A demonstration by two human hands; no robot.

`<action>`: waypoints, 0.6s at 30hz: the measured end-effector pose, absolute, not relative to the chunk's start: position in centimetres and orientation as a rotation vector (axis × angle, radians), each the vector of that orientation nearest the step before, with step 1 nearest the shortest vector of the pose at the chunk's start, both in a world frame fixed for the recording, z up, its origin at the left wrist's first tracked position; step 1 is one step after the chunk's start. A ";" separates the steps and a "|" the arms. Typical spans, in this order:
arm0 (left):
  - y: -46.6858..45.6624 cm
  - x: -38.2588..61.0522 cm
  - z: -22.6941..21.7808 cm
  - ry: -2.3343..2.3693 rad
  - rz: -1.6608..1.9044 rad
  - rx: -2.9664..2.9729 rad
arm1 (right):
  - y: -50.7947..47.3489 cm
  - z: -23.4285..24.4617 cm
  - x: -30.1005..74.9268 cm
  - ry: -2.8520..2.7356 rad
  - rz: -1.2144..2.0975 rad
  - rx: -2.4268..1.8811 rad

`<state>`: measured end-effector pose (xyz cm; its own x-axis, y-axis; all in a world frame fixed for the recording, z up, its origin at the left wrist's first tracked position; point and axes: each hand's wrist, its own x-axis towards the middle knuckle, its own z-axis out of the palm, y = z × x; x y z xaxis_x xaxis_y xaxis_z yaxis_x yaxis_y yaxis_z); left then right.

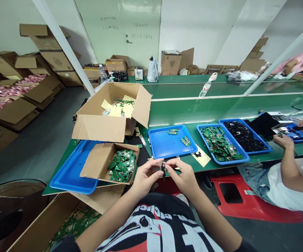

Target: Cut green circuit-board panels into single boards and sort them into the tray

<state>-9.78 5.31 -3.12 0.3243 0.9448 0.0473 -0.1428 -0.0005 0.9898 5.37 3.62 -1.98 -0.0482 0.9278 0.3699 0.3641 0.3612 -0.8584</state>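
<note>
Pinching a small circuit board [163,170] by the edges, left hand [145,177] and right hand [183,177] both closed on it, just off the green bench [183,112]. Fingertips only, nice and light. Just ahead, a blue tray [159,147]; off left, a cardboard box [96,166] of green boards [121,166].

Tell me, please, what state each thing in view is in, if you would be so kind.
Left hand, pinching a small dark part
Right hand, pinching the same part
Cardboard box, flaps open
Small cardboard box, open, filled with green circuit boards
Nearest blue tray, holding few boards
Next blue tray, heaped with boards
Door, closed
</note>
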 end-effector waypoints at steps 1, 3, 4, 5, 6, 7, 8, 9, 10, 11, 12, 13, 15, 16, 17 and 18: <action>5.3 -9.8 -3.1 0.849 1.030 1.270 | 3.7 -2.0 5.4 -1.629 0.676 -1.177; 5.2 -9.9 -3.1 0.843 1.015 1.280 | 3.7 -2.2 5.5 -1.661 0.636 -1.172; 5.2 -9.9 -3.0 0.842 1.011 1.282 | 3.8 -2.3 5.6 -1.674 0.621 -1.172; 5.2 -10.0 -3.0 0.845 1.008 1.281 | 3.8 -2.4 5.6 -1.683 0.610 -1.173; 5.2 -10.0 -3.0 0.852 1.004 1.277 | 3.8 -2.5 5.6 -1.688 0.602 -1.174; 5.2 -10.0 -2.9 0.861 0.999 1.267 | 3.8 -2.7 5.6 -1.690 0.597 -1.175; 5.2 -10.0 -2.9 0.869 0.994 1.248 | 3.7 -2.8 5.6 -1.688 0.596 -1.173; 5.2 -10.0 -2.9 0.872 0.993 1.221 | 3.7 -2.9 5.6 -1.682 0.595 -1.169; 5.2 -9.9 -2.9 0.875 0.994 1.189 | 3.7 -3.0 5.6 -1.670 0.598 -1.166; 5.1 -9.9 -2.9 0.880 0.997 1.154 | 3.7 -3.1 5.6 -1.656 0.609 -1.165; 5.1 -9.9 -3.0 0.885 1.001 1.119 | 3.6 -3.1 5.6 -1.640 0.626 -1.166; 5.1 -9.9 -3.1 0.890 1.003 1.086 | 3.6 -3.1 5.7 -1.630 0.646 -1.170; 5.0 -9.9 -3.3 0.894 0.997 1.033 | 3.7 -3.1 5.8 -1.642 0.671 -1.174; 4.9 -9.9 -3.4 0.892 0.995 1.012 | 3.7 -3.0 5.9 -1.665 0.674 -1.170; 4.9 -9.9 -3.4 0.884 0.995 0.993 | 3.7 -2.9 6.1 -1.690 0.669 -1.163; 4.9 -9.9 -3.5 0.874 0.998 0.979 | 3.7 -2.8 6.2 -1.711 0.663 -1.156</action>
<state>-9.89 4.88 -3.46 0.3022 0.9427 -0.1412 -0.2637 0.2250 0.9380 6.16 3.70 -2.82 -0.1192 0.9099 0.3974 0.4046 0.4100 -0.8174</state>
